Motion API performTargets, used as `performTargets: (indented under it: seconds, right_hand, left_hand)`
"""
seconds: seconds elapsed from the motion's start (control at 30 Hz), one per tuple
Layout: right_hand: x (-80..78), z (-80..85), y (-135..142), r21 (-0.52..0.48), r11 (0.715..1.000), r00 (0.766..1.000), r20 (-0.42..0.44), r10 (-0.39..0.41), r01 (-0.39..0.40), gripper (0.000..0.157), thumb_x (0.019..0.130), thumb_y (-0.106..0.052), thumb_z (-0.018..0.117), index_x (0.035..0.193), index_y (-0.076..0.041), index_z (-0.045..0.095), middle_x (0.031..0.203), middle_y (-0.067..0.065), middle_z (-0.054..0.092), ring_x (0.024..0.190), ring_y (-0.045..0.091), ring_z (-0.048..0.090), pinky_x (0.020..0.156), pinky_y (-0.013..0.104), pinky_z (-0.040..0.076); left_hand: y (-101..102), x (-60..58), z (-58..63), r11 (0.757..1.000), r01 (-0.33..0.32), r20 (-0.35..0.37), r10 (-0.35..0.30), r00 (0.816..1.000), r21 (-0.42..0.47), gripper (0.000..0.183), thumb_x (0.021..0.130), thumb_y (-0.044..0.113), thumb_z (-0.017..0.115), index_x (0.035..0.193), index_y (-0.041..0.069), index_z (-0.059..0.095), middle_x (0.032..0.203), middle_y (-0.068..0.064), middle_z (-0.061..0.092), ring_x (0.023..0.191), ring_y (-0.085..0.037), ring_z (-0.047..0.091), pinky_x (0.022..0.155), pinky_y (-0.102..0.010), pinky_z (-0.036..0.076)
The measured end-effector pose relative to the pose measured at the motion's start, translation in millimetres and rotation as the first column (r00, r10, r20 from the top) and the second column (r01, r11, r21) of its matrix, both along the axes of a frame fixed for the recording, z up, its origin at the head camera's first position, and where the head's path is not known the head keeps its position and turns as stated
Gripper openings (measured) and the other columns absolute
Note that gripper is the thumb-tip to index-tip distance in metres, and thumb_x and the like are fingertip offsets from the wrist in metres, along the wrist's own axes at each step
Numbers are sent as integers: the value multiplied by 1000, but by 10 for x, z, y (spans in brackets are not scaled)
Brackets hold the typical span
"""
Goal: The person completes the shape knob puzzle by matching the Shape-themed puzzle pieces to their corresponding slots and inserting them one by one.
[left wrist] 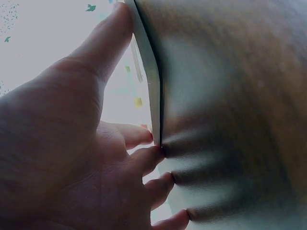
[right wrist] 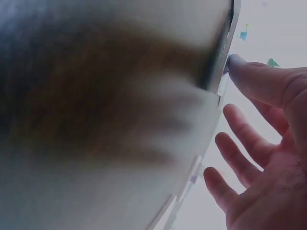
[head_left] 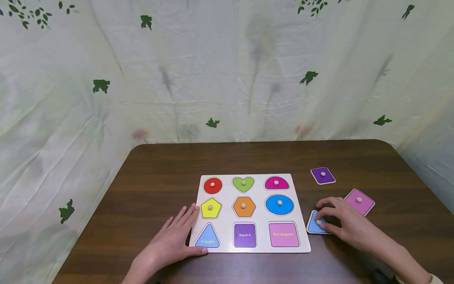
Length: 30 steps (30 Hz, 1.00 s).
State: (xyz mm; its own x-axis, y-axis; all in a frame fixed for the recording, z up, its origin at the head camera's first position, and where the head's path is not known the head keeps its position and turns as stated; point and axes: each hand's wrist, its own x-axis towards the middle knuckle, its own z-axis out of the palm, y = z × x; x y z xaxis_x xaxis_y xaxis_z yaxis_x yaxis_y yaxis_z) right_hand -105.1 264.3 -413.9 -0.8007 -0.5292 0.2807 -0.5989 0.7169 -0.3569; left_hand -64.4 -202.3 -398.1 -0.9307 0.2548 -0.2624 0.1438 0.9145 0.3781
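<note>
A: Lower centre of the frame?

B: White puzzle board (head_left: 262,235), flat on the brown tabletop (head_left: 159,177). Top row: red circle (head_left: 213,189), green heart (head_left: 243,186), magenta half-circle (head_left: 276,186). Middle row: yellow pentagon (head_left: 211,212), orange hexagon (head_left: 244,211), blue oval (head_left: 279,208). All six knobbed. Bottom row: printed triangle (head_left: 207,236), blue; printed square (head_left: 244,240), purple; printed rectangle (head_left: 283,239), pink. Each carries its word.

A: Left hand (head_left: 173,236)?

B: Left of the board. Grip slack, holding nothing: fingers extended along the board's left edge, thumb on its lower left corner.

A: Right hand (head_left: 345,221)?

B: Lower right of the frame. Grip closed, thumb and forefinger pinching the pale knob (head_left: 319,223) of one blue triangle piece (head_left: 313,227).

A: Position of that piece?

B: Just beside the board's lower right edge; contact between the two cannot be told.

A: Remaining loose stock?

B: Two pieces, right of the frame. Purple square piece (head_left: 322,177), well above the hand. Pink rectangle piece (head_left: 361,203), just behind the hand, partly hidden by it.

A: Backdrop?

B: Pale curtain (head_left: 227,71) with green leaf motifs, filling the upper half.
</note>
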Motion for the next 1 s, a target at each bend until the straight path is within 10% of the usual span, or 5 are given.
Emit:
performTargets:
  seconds: [1.0]
  right_hand:
    - [-5, 261, -459, -59, 996, 995, 62, 76, -72, 32, 78, -15, 85, 94, -38, 68, 118, -7, 59, 111, 16, 51, 88, 41, 51]
  left_hand:
    - [13, -1, 8, 1000, -12, 2, 12, 1000, -1, 115, 69, 70, 74, 157, 15, 25, 163, -3, 20, 149, -31, 13, 113, -62, 16]
